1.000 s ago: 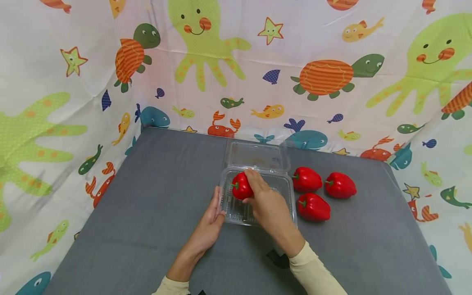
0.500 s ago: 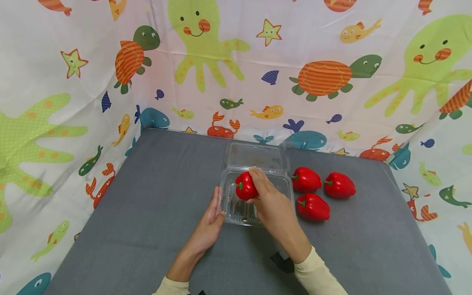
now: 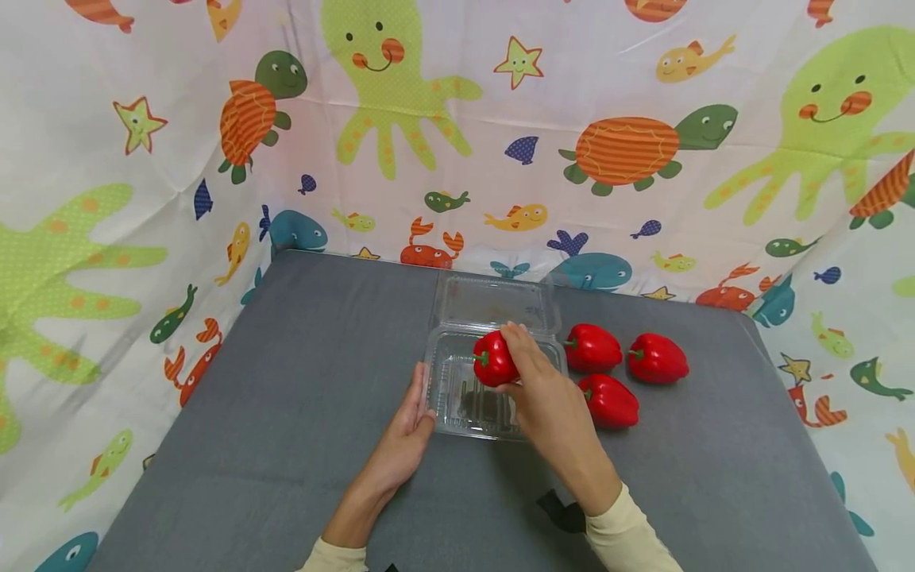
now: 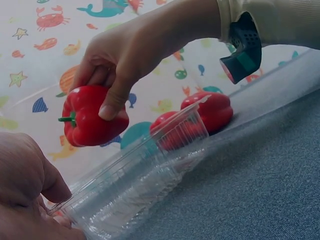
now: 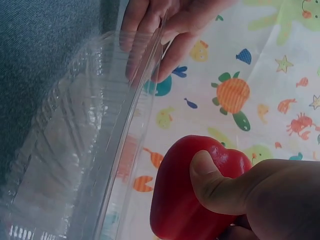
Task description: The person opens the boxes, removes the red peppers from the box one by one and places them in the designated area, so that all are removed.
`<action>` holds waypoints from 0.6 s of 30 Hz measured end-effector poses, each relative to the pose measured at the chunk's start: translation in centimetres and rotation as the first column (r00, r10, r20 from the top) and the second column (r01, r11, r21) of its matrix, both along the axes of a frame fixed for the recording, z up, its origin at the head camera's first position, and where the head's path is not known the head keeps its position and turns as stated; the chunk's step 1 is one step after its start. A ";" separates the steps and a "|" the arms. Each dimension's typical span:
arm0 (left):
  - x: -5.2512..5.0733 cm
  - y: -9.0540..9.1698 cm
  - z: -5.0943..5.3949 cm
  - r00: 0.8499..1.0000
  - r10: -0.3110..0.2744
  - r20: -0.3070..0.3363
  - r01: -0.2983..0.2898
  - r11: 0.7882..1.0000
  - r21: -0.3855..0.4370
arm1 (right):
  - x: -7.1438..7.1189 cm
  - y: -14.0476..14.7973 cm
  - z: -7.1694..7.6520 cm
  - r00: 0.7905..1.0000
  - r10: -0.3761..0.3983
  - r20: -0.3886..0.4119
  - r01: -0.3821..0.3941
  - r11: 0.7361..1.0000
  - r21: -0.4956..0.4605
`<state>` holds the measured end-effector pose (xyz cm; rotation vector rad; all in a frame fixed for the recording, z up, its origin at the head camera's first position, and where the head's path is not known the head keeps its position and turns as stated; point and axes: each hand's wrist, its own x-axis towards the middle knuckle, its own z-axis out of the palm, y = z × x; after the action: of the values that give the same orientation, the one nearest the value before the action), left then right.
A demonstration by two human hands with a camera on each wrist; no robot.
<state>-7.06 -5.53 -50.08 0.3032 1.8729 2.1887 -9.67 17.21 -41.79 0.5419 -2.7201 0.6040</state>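
Note:
My right hand point(image 3: 561, 413) grips a red bell pepper point(image 3: 495, 359) with a green stem. In the left wrist view this pepper point(image 4: 92, 117) is raised above the rim of a clear plastic clamshell container point(image 4: 135, 187). The container point(image 3: 457, 405) lies with its lid point(image 3: 493, 302) folded back behind it. At its left wall, my left hand point(image 3: 403, 449) pinches the rim between thumb and fingers, as the right wrist view also shows. Three more red bell peppers, one nearer the back point(image 3: 593, 348), one in front point(image 3: 609, 401) and one farther right point(image 3: 658, 358), rest to the container's right.
A grey cloth point(image 3: 322, 357) covers the table. Behind and along both sides hangs a white curtain point(image 3: 457, 143) printed with sea animals. A dark strap piece point(image 3: 561, 511) shows by the right wrist.
The right hand has shifted the pepper to the right over the container, and it appears higher. The left hand stays at the container's left wall. The other peppers have not moved.

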 end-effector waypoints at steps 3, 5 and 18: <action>0.1 0.0 -0.1 1.000 -0.001 0.004 0.001 1.000 0.010 | 0.0 0.4 -0.1 1.000 -0.005 0.000 0.005 1.000 0.000; 0.1 0.0 -0.1 1.000 -0.001 0.004 0.001 1.000 0.017 | 0.0 0.6 -0.1 1.000 -0.005 0.001 0.005 1.000 -0.004; 0.1 0.0 0.0 1.000 -0.001 -0.001 0.001 1.000 0.008 | 0.4 2.5 0.1 0.999 -0.042 -0.021 0.041 0.999 -0.021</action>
<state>-6.97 -5.53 -50.12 0.3072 1.8647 2.1959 -9.22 19.75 -41.72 0.4831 -2.6955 0.6111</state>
